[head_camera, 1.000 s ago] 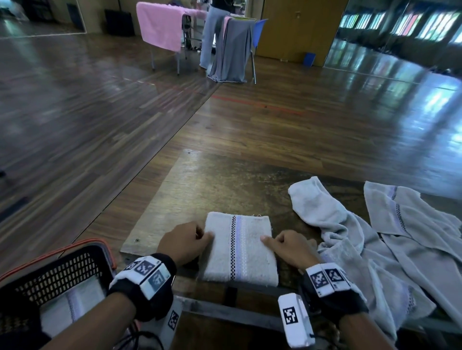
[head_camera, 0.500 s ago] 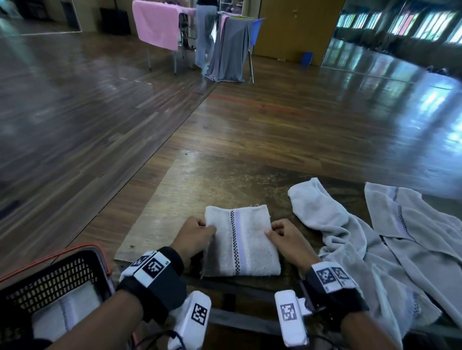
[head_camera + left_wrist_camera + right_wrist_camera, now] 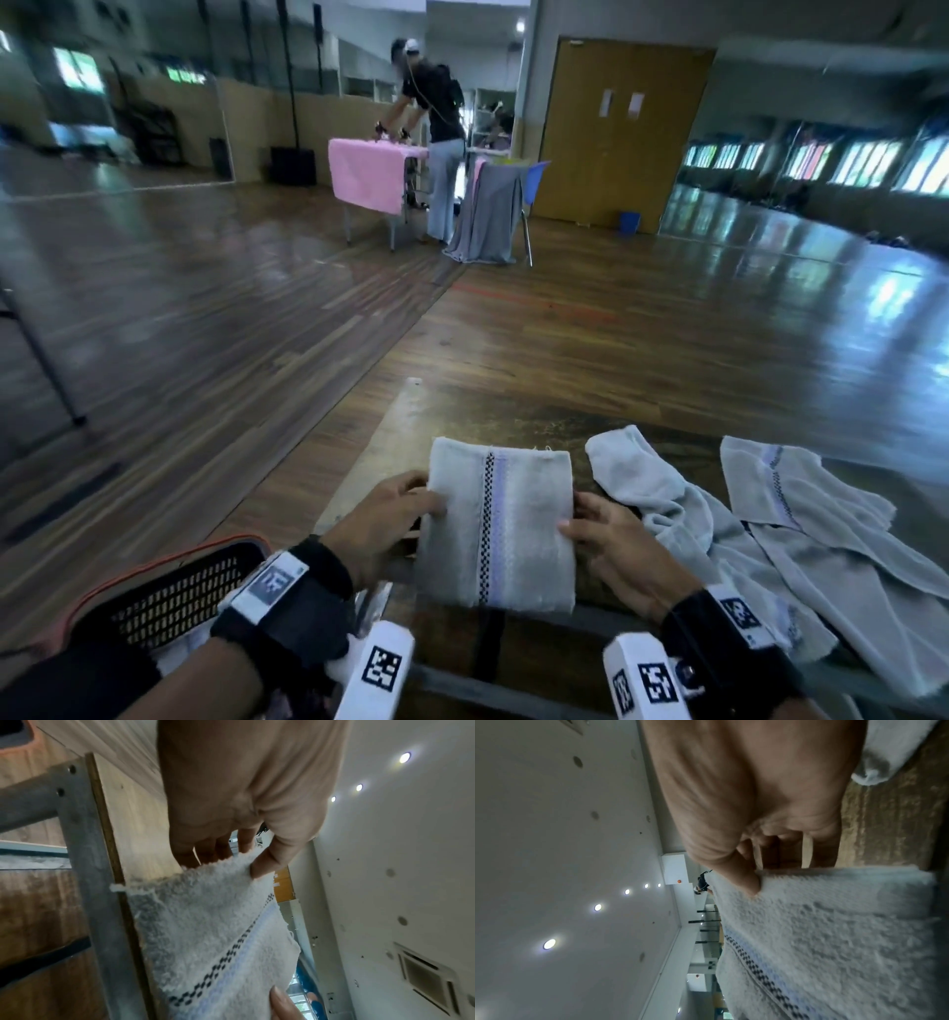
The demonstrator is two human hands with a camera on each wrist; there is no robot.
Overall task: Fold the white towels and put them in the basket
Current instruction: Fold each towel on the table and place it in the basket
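A folded white towel (image 3: 495, 524) with a checked and lilac stripe is lifted off the near part of the wooden table (image 3: 452, 411). My left hand (image 3: 390, 519) pinches its left edge, thumb on top and fingers under; the left wrist view shows the same folded towel (image 3: 218, 933) in the left hand (image 3: 231, 860). My right hand (image 3: 606, 539) pinches the right edge, and in the right wrist view the thumb of that right hand (image 3: 744, 882) lies on the folded towel (image 3: 834, 933). The black basket (image 3: 174, 596) with an orange rim sits at lower left.
Two unfolded white towels (image 3: 683, 519) (image 3: 801, 514) lie crumpled on the right of the table. Far across the wooden floor another person (image 3: 436, 133) stands at a table under a pink cloth (image 3: 364, 172), beside a chair draped in grey (image 3: 493, 210).
Both hands went from pressing the folded towel flat to gripping its side edges, and the towel has come up off the table. The head view has tilted upward.
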